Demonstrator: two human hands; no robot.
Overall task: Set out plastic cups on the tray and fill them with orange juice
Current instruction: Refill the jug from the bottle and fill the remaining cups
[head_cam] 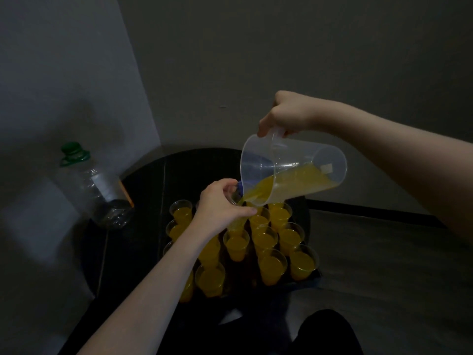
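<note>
Over the tray (311,278), right hand (286,112) grips tilted jug (294,170) by its handle, spout down-left into the cup (236,201) left hand (222,203) holds.

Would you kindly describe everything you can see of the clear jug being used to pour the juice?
The jug is translucent plastic, roughly cylindrical, with a handle on its upper side and a small pale label on its base. The right hand grips that handle, holding it in the air above the tray of cups, tipped steeply towards the left. Orange juice pools along its lower wall, about a quarter full, and runs from the spout into a cup held by the left hand.
</note>
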